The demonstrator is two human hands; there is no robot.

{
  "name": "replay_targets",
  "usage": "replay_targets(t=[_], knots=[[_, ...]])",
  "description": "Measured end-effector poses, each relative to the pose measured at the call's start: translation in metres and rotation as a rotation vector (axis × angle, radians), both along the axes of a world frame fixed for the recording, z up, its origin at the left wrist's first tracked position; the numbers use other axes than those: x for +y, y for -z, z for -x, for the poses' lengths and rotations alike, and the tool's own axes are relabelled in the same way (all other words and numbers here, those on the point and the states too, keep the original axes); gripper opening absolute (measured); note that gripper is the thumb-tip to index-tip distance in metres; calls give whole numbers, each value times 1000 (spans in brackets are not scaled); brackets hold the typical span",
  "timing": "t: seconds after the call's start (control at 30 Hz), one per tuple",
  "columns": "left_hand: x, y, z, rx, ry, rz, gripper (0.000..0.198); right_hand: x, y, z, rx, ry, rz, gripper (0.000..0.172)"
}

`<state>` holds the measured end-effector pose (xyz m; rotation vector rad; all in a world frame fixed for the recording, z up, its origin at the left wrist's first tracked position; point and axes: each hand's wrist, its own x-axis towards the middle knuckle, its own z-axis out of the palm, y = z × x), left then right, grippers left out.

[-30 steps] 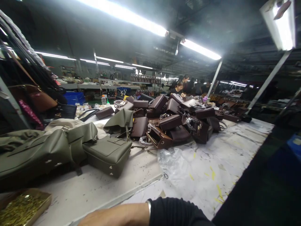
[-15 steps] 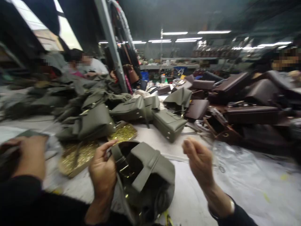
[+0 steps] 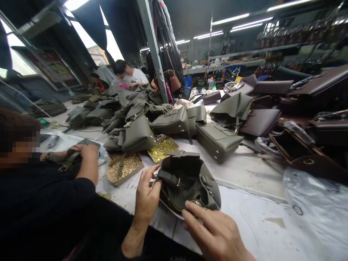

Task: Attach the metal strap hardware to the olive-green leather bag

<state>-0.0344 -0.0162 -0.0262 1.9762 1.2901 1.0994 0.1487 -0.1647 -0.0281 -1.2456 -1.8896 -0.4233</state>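
- Olive-green leather bag (image 3: 190, 181), mouth open and slumped, lying on the pale surface (image 3: 244, 217) right in front of the wearer.
- Left hand (image 3: 146, 197) at the bag's left rim, fingers (image 3: 152, 173) narrowed in a pinch on the buckled strap there.
- Right hand (image 3: 217, 235) at the bag's near edge, fingers (image 3: 195, 214) spread and laid flat by a brass fitting, gripping nothing.
- Likely risk: soft bag collapsing or sliding away from the wearer, held only by one pinch at the rim.
- Likely risk: a left elbow or the strap nudging the trays of loose brass pieces just beyond and left of the bag, scattering small parts across the surface.
- Likely risk: a buckle scratching the leather if dragged across the bag's flap.
- Possible clash with a co-worker's hand (image 3: 88, 154), busy well to the left of the bag.
- Counted: one open bag in hand; two cardboard trays of brass hardware, near tray (image 3: 125, 166) and far tray (image 3: 163, 149).
- One closed olive bag (image 3: 219, 139) beyond the bag, to the right.
- One small ring (image 3: 298, 210) and one clear plastic sheet (image 3: 318, 206) to the right of the bag.
- Heap of olive bags (image 3: 130, 119) beyond the bag on the left, too tangled to count.
- Brown bags (image 3: 261, 121) beyond on the right, at least four, exact number unclear.
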Motion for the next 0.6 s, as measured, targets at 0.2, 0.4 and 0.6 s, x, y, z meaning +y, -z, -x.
replay_targets(t=[0.2,0.4,0.6], knots=[[-26,-24,26,400,227,-172,34,-12,11,-32,88,273,83,18],[-49,-71,18,501,582,-378,10,-11,20,-50,503,392,142,35],[-46,-90,-31,892,920,-203,28,-7,34,-44,852,469,79,57]])
